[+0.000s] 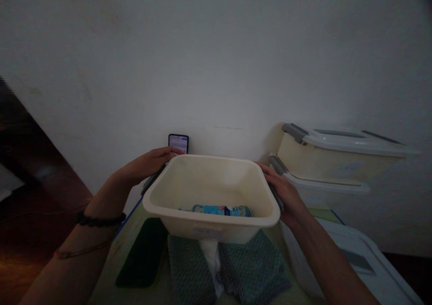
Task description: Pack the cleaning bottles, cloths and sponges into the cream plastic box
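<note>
A cream plastic storage box without a lid is held between my two hands, its near side tipped a little toward me. My left hand grips its left side by the dark handle, with the fingers over the far left corner. On the opposite side, my right hand is wrapped around the grey handle, fingers along the rim. Inside the box lies a clear plastic bottle with a blue label, on its side. Below the box is a grey-green cloth, with a whitish piece of fabric on it.
A phone with a lit screen leans against the wall behind the box. At right, lidded storage boxes stand stacked. A loose-looking white lid lies at lower right. A dark green flat object rests on the table's left.
</note>
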`<state>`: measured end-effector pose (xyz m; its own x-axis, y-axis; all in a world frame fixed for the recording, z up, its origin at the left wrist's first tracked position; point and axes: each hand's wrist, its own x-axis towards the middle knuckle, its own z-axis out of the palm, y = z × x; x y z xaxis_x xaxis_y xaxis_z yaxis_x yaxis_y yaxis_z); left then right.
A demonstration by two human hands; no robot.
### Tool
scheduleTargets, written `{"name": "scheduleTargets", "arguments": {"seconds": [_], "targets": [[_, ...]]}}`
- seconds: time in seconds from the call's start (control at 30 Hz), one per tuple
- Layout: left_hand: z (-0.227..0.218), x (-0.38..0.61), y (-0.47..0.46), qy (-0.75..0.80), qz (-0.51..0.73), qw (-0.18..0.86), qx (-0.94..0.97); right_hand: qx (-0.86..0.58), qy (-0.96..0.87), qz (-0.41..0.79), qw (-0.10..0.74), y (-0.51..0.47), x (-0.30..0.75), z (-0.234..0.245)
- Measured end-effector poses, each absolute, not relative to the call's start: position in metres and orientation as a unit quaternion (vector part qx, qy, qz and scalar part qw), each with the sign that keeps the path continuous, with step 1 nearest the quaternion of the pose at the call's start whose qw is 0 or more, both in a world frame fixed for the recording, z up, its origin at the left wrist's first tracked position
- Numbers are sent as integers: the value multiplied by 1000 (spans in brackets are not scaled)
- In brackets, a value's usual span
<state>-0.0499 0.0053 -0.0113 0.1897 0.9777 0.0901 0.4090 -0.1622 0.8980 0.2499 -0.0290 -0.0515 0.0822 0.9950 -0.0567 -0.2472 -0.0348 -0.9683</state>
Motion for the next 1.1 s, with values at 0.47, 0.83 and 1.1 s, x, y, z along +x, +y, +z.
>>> {"name": "scheduleTargets", "arguments": {"seconds": [0.47, 0.83, 1.1], "targets": [[-35, -65, 28, 533, 283, 250, 757, -515, -449, 529, 503, -21, 245, -78], [0, -33, -16, 485, 182, 176, 837, -574, -656, 314, 376, -35, 275, -41], [13, -22, -44, 421, 89, 204, 879, -466, -828, 122, 288, -91, 238, -10]]}}
